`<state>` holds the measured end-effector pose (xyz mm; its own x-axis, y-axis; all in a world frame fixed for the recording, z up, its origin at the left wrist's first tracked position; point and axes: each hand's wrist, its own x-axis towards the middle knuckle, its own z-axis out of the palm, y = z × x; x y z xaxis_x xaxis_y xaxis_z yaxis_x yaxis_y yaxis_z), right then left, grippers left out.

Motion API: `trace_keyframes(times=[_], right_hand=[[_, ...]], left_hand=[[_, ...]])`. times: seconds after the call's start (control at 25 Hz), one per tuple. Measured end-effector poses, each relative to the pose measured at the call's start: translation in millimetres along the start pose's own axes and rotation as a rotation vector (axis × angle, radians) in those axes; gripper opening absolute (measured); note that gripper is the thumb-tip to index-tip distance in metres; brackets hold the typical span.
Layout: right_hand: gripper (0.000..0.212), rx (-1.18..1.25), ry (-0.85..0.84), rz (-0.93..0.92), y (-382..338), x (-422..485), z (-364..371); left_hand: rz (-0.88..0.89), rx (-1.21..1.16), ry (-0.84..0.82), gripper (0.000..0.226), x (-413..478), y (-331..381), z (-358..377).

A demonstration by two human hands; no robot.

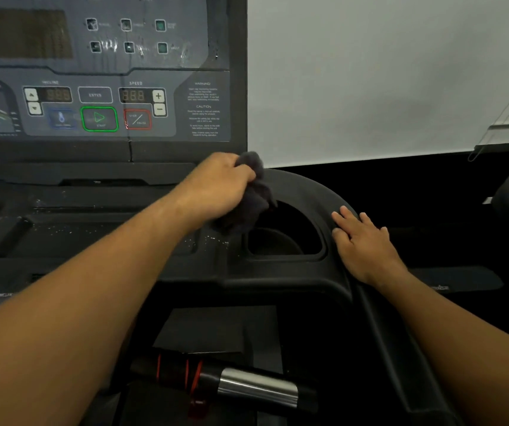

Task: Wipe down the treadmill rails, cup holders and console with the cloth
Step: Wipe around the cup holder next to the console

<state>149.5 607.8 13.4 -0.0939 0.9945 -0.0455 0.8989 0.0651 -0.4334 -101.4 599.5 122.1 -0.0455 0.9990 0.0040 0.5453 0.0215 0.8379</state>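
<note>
The console [99, 96] fills the upper left. Streaks and droplets show around its upper buttons, so I judge it either freshly wetted or not yet wiped dry. The tray [93, 229] below it carries white specks and smears and looks as if it needs a pass. The right rail [382, 327] is too dark to tell whether it is clean. The right cup holder [284, 241] seems to be the step in hand, which puts the task somewhere in the middle. The left side of the treadmill is mostly out of view.

The cloth [250, 198] is dark grey and bunched into a soft wad. It sits at the left edge of the cup holder, hanging partly over the opening. The left hand [219, 186] grips it with its fingers curled round the bundle. The right hand [360, 241] lies flat with straight fingers on the curved rim beside the cup holder, holding nothing.
</note>
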Motion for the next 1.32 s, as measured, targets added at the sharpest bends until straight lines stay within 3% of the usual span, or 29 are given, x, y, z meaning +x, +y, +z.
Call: trace_keyframes(times=[0.12, 0.2, 0.24, 0.4, 0.76, 1.0, 1.12, 1.24, 1.32], right_hand=[[0.049, 0.009, 0.006, -0.007, 1.4, 0.3, 1.6], [0.047, 0.048, 0.028, -0.009, 3.9, 1.9, 1.4], [0.046, 0.068, 0.034, -0.012, 4.2, 3.2, 1.6], [0.045, 0.081, 0.042, 0.0, 6.9, 5.8, 1.4], [0.046, 0.07, 0.041, -0.012, 8.2, 4.6, 2.7], [0.047, 0.037, 0.043, -0.002, 4.7, 2.4, 2.1], [0.048, -0.202, 0.115, -0.067, -4.3, -2.1, 1.9], [0.046, -0.148, 0.124, -0.195, -28.3, -6.6, 7.3], [0.049, -0.077, 0.034, -0.208, -42.1, -7.3, 15.3]], left_hand=[[0.275, 0.451, -0.201, 0.022, -38.7, -12.3, 53.0], [0.36, 0.69, -0.372, 0.034, -63.0, -32.3, 102.1], [0.367, 0.738, -0.374, 0.039, -67.7, -42.8, 117.6], [0.456, 0.812, -0.193, 0.044, -62.8, -60.4, 128.8], [0.632, 0.843, 0.003, 0.033, -65.2, -95.8, 82.2], [0.541, 0.821, -0.023, 0.044, -104.8, -98.2, 105.3], [0.556, 0.621, 0.069, 0.028, -106.7, -92.8, 95.9], [0.054, 0.277, 0.229, 0.021, -81.1, -66.9, 68.0], [-0.12, 0.059, 0.364, 0.026, -60.4, -51.1, 41.0]])
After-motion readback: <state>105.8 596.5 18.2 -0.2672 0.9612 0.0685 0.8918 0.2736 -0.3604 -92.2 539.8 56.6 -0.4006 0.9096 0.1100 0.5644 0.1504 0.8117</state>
